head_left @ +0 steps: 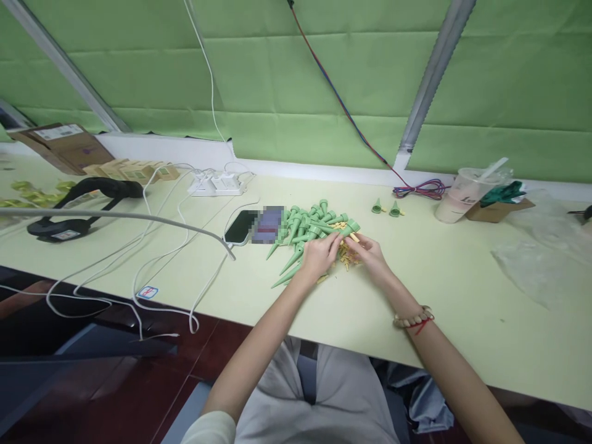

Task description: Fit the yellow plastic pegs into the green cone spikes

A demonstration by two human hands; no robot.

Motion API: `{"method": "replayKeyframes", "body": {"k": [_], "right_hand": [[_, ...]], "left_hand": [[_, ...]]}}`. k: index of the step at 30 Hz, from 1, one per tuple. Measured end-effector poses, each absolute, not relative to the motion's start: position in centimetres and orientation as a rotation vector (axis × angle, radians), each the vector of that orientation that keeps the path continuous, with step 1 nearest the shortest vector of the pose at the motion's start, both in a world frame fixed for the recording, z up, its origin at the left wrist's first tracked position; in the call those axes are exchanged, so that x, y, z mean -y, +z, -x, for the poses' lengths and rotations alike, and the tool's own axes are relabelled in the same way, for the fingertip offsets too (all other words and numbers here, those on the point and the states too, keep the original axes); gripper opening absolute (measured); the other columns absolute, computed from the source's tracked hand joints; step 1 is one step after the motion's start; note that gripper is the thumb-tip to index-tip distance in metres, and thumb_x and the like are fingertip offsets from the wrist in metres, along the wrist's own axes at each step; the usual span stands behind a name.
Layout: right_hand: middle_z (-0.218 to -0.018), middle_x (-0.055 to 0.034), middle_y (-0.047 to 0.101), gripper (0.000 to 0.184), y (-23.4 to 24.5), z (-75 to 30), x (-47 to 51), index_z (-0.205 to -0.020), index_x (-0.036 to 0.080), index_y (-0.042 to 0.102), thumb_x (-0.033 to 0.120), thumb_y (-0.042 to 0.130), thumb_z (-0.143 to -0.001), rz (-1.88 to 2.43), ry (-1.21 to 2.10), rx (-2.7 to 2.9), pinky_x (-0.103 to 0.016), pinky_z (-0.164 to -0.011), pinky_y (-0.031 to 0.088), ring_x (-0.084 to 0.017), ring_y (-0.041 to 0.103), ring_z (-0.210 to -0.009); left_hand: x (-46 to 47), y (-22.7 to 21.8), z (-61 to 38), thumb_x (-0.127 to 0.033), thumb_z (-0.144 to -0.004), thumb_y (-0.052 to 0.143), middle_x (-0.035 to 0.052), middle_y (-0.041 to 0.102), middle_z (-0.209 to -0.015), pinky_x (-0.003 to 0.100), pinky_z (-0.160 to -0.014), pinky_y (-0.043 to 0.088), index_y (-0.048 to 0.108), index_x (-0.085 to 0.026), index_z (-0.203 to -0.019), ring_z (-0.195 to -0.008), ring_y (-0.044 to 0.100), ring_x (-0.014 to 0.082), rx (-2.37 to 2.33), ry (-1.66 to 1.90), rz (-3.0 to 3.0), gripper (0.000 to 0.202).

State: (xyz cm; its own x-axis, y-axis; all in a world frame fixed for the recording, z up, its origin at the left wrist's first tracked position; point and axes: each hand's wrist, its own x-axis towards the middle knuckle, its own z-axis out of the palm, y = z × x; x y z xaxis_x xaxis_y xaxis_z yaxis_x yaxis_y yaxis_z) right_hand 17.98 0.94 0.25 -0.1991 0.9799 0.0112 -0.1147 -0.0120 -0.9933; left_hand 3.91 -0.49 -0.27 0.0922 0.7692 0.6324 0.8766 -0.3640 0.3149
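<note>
My left hand point(319, 256) is closed on a green plastic watering spike point(351, 228), whose wide round head points up and to the right. Close beside it, the fingers of my right hand point(370, 256) pinch a small yellow plastic piece point(354, 237) at the spike's head. Whether the two parts are joined cannot be made out. A heap of similar green spikes point(300, 225) lies just beyond and left of my hands. Small yellow pieces point(346, 258) are scattered under and between my hands, partly hidden by them.
Two green spikes with yellow pieces point(377, 206) stand apart at the back right. A phone point(241, 227) lies left of the heap. White cables point(180, 216) run from a power strip point(217, 184). A drink cup point(462, 194), small carton point(497, 209) and clear plastic bag point(531, 265) are at right.
</note>
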Motion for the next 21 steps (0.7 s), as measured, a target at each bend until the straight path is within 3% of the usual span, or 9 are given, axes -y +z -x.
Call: {"method": "replayKeyframes", "body": {"k": [8, 21], "right_hand": [[-0.089, -0.0010, 0.066, 0.028, 0.69, -18.34, -1.07, -0.081, 0.021, 0.066, 0.040, 0.070, -0.062, 0.856, 1.701, 0.971, -0.018, -0.044, 0.041, -0.008, 0.053, -0.055], [-0.088, 0.0002, 0.064, 0.025, 1.36, -18.51, -0.74, -0.087, 0.023, 0.065, 0.035, 0.067, -0.066, 0.833, 1.743, 1.011, -0.020, -0.046, 0.041, -0.009, 0.053, -0.059]], "left_hand": [[0.34, -0.17, -3.74, -0.034, -0.089, 0.037, 0.0012, 0.064, -0.062, 0.022, -0.049, 0.032, 0.061, -0.018, -0.100, -0.054, 0.059, 0.0121, 1.709, -1.202, 2.212, 0.032], [0.29, 0.51, -3.74, -0.027, -0.090, 0.033, 0.0057, 0.062, -0.092, 0.024, -0.072, 0.043, 0.055, -0.016, -0.106, -0.085, 0.058, 0.0141, 1.672, -1.470, 2.335, 0.029]]}}
